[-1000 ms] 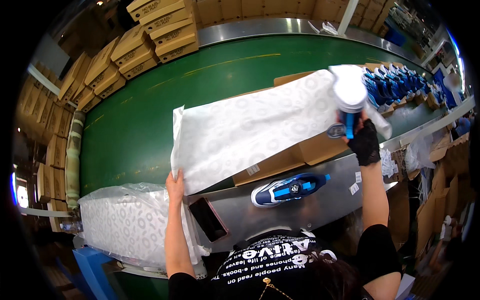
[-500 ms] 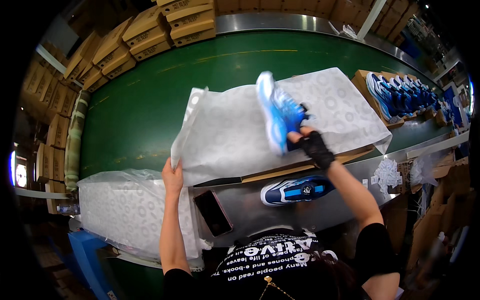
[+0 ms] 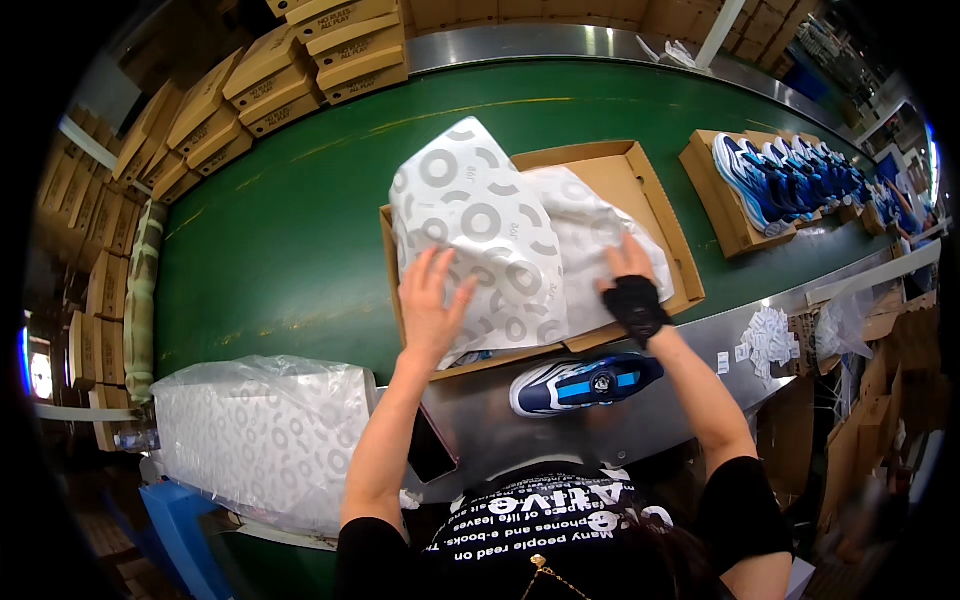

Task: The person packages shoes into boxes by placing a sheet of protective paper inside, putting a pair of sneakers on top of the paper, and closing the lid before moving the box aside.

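An uncovered cardboard shoebox (image 3: 652, 190) lies before me on the green belt. In it, white tissue paper (image 3: 482, 218) with grey ring prints is folded over what I cannot fully see; a bit of blue shows at the near edge. My left hand (image 3: 432, 308) rests on the paper's left part, fingers spread. My right hand (image 3: 634, 290), in a black fingerless glove, has its fingers stretched on the paper's right side. Close to me, a navy and blue sneaker (image 3: 583, 384) with a round dial lies on the metal edge.
A plastic-covered stack of printed tissue paper (image 3: 262, 430) sits at the left, beside a dark phone (image 3: 430, 448). Boxes of blue sneakers (image 3: 750, 185) line up at the right. Closed shoeboxes (image 3: 360, 50) are piled far left. White paper slips (image 3: 770, 338) lie right of the sneaker.
The blue sneaker in my right hand is out of sight, and that hand now lies on the paper. The flat-spread tissue is now folded over inside the box. My left hand has let go of its edge.
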A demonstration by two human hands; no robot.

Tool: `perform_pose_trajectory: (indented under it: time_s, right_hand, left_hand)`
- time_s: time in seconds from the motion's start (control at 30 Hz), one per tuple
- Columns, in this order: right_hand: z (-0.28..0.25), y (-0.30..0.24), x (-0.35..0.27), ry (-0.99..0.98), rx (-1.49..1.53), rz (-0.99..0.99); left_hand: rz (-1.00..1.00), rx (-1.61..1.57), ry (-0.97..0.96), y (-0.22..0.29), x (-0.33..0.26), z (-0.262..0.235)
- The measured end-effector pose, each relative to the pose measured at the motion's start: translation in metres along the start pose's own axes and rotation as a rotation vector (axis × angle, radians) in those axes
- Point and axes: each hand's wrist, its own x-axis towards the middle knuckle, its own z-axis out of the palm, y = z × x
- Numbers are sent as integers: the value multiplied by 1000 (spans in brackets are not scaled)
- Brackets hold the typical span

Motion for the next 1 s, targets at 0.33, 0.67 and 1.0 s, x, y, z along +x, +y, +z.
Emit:
perform_pose_trajectory:
  time_s: [0.33, 0.67, 1.0]
  right_hand:
    - [-84, 4, -122, -142, 214, -178]
    - [-103, -80, -80, -190, 121, -660]
    - [-115, -62, -69, -34, 868, 292]
  left_hand:
    - [-46, 311, -484, -3, -18, 51]
    - [87, -287, -562, 80, -89, -27]
    - [-422, -1040, -74, 53, -66, -84]
